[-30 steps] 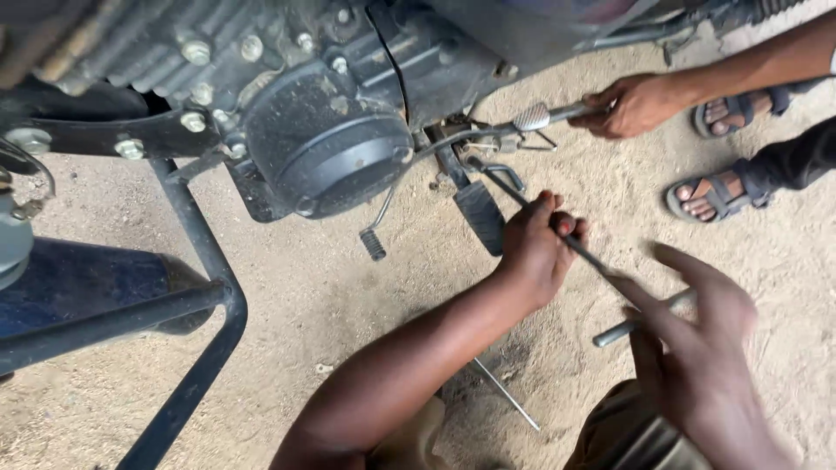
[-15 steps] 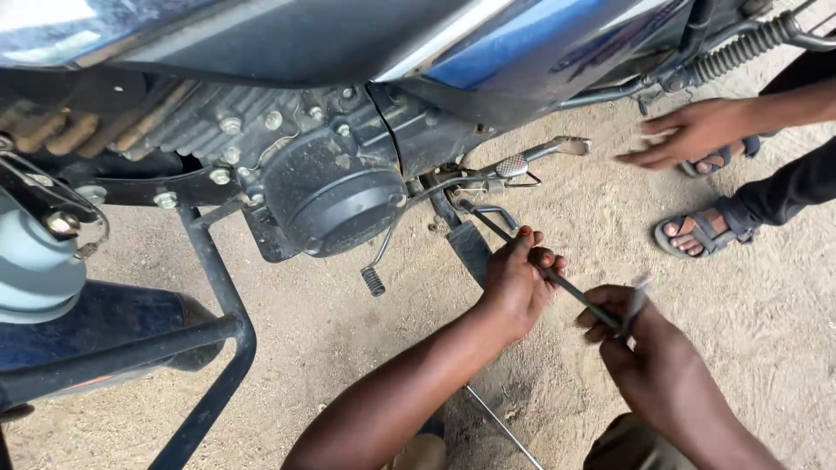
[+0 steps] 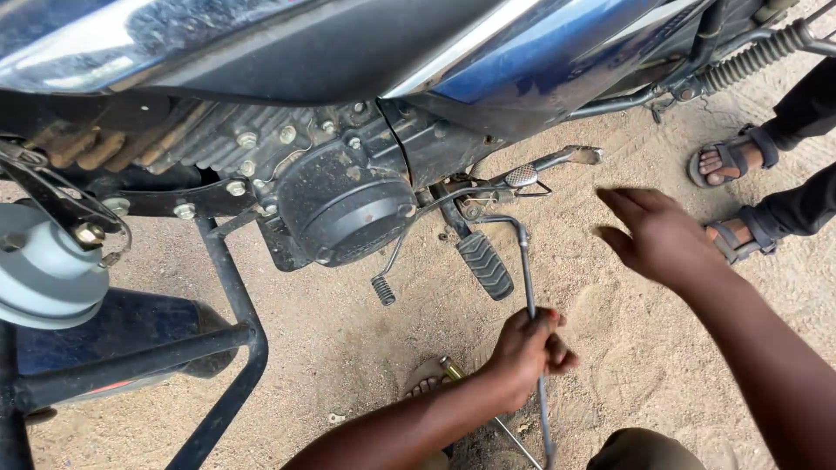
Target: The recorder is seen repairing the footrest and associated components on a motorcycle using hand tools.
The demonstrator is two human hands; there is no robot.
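Note:
My left hand (image 3: 527, 348) is closed around a long thin metal wrench rod (image 3: 529, 283). The rod stands nearly upright, and its bent top end meets the motorcycle's frame beside the black rubber footrest (image 3: 485, 264). My right hand (image 3: 662, 235) hovers open over the sand to the right of the rod, fingers spread and pointing left, holding nothing. It is level with the footrest and below the chrome lever (image 3: 557, 161).
The motorcycle's black engine cover (image 3: 348, 204) and gear lever (image 3: 380, 290) sit left of the footrest. A black tubular guard (image 3: 235, 348) stands at lower left. A yellow-handled tool (image 3: 453, 370) lies on the sand. Another person's sandalled feet (image 3: 727, 161) are at right.
My right hand let go of the rod's lower end and rose, open. My left hand slid lower on the rod, which swung upright. The other person's hand left the chrome lever.

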